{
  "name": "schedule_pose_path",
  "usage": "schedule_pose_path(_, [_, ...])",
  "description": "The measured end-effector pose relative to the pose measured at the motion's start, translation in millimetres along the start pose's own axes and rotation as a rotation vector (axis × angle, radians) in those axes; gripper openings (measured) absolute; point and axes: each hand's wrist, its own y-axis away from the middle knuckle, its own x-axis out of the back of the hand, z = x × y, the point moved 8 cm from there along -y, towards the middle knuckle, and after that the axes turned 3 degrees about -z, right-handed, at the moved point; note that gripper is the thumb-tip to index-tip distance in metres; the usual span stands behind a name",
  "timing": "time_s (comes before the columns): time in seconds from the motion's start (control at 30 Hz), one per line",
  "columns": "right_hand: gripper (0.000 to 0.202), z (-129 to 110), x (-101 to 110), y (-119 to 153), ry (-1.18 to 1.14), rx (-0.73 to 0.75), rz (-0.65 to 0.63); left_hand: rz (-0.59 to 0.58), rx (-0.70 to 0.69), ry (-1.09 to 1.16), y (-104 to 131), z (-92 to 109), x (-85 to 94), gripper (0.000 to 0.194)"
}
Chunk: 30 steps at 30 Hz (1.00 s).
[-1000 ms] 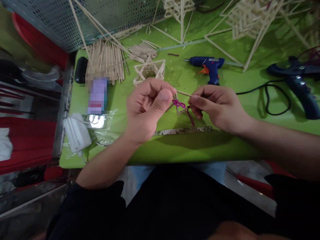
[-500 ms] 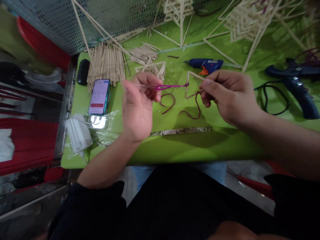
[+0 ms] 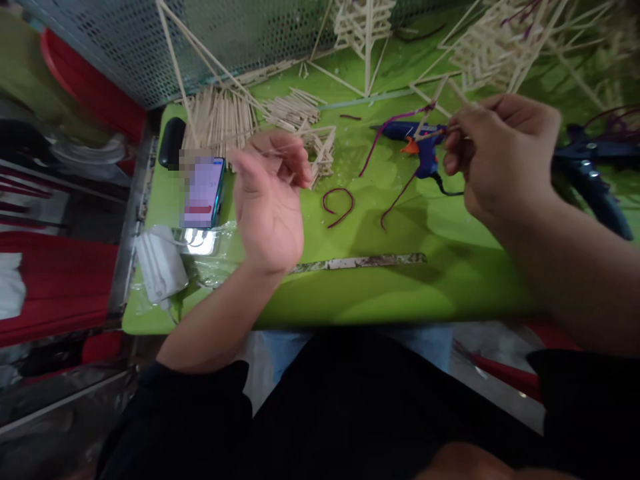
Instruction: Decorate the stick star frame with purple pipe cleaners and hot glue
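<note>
Currently pinches a small stick frame [image 3: 425, 122] between the thumb and fingers of the right hand [image 3: 505, 143], holding it up over the green table [image 3: 325, 303], in line with a blue glue gun [image 3: 427, 159]. Trails a purple cord [image 3: 384, 127] from a knot on one stick, leftward across the front of the gun and then down. Shows also a dark red thread [image 3: 399, 199] reaching toward the table, with its upper end hard to make out against the gun's handle. Holds the left hand [image 3: 271, 207] well apart from the right, palm showing, with the thumb spread away from loosely curled fingers. Cannot tell, for the blur, whether fine strands near those fingers touch them. Has a looped piece of cord [image 3: 353, 201] lying between the hands, a mottled strip [image 3: 363, 262] nearer the body, a stick lattice [image 3: 324, 157] just beyond the left hand, and a pile of sticks [image 3: 217, 120] farther off.
</note>
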Motion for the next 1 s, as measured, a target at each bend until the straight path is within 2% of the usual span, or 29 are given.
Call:
schedule_pose_path(0.07, [0.051,1.6,6.1,-4.3,0.000,0.043,0.067,0.075,0.001,0.064,-4.4,-0.7,12.2,0.092])
schedule_pose_path(0.13, [0.052,6.5,9.1,-8.6,-0.005,0.082,0.096,0.145,-0.021,0.073,-13.1,-1.4,31.8,0.089])
schedule_pose_path(0.23, [0.050,13.7,6.1,-9.6,-0.010,0.077,0.050,0.172,-0.063,-0.060,-31.8,-7.5,61.8,0.084])
schedule_pose_path(0.33, [0.052,16.3,0.4,-7.2,-0.021,0.063,-0.026,0.243,0.050,-0.134,-44.2,-22.7,85.0,0.081])
schedule_pose_path(0.4, [0.054,19.8,-0.3,-8.4,-0.019,0.066,-0.037,0.374,0.131,-0.007,-42.8,-25.3,96.0,0.080])
schedule_pose_path(0.47, [0.056,24.4,2.0,-12.1,-0.004,0.096,-0.006,0.493,0.181,0.243,-37.5,-20.8,101.5,0.081])
schedule_pose_path(0.5, [0.056,25.9,3.1,-13.8,0.004,0.126,0.010,0.517,0.205,0.387,-36.0,-17.5,102.2,0.077])
schedule_pose_path(0.6, [0.054,25.9,0.2,-14.0,-0.001,0.216,0.004,0.506,0.310,0.701,-36.6,-12.1,108.6,0.045])
schedule_pose_path(0.67, [0.052,22.4,-3.9,-8.9,-0.038,0.237,-0.007,0.476,0.325,0.685,-40.7,-14.0,121.2,0.025])
schedule_pose_path(0.73, [0.051,16.3,-7.9,-1.1,-0.075,0.236,-0.008,0.418,0.304,0.562,-45.4,-21.7,128.7,0.014])
schedule_pose_path(0.77, [0.051,12.9,-10.2,3.3,-0.085,0.230,-0.013,0.396,0.283,0.498,-46.3,-26.6,128.3,0.016])
schedule_pose_path(0.83, [0.047,6.8,-14.8,11.7,-0.088,0.211,-0.036,0.341,0.245,0.419,-44.7,-35.5,115.4,0.024])
schedule_pose_path(0.93, [0.037,-0.3,-20.6,22.9,-0.092,0.181,-0.097,0.260,0.223,0.379,-33.8,-40.0,77.9,0.032])
schedule_pose_path(1.0, [0.033,-4.8,-23.3,30.1,-0.109,0.163,-0.135,0.196,0.245,0.328,-24.4,-37.3,51.3,0.044])
